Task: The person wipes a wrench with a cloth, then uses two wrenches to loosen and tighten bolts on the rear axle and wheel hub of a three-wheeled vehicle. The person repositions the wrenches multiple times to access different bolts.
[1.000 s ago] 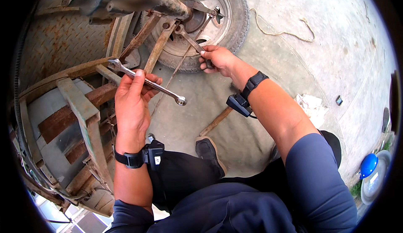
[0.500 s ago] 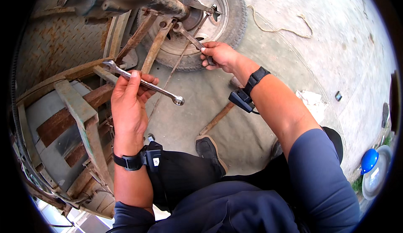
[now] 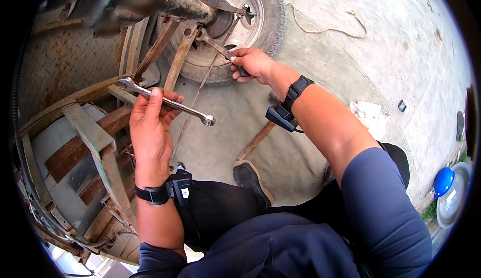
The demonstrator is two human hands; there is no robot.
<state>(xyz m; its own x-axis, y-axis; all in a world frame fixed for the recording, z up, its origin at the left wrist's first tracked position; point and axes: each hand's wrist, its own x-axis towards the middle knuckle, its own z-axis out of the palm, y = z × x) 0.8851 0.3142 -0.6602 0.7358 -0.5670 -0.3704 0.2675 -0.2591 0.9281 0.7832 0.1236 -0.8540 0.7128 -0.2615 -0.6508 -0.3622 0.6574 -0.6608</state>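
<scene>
My left hand (image 3: 150, 140) is closed round the middle of a shiny combination wrench (image 3: 193, 111), thumb along its shaft. The wrench is held in the air, its open end at the rusty frame and its ring end towards the middle. With my right hand (image 3: 256, 65) I grip the lower end of a second, duller wrench (image 3: 217, 44). The upper end of that wrench sits at the joint where a rusty strut (image 3: 180, 57) meets the axle tube (image 3: 190, 5); whether it seats on a nut cannot be made out.
A wheel with a worn tyre (image 3: 274, 20) stands behind the joint. Left is a rusty metal frame (image 3: 92, 127). A hammer's wooden handle (image 3: 256, 141) lies by my shoe (image 3: 248, 180). Farther right are a rope (image 3: 328, 29), white cloth (image 3: 370, 117) and a blue rounded object (image 3: 444, 182).
The whole view has shifted a little, so the wheel, rope and cloth appear farther left. Both hands keep their grips, and the right wrench's end stays at the joint.
</scene>
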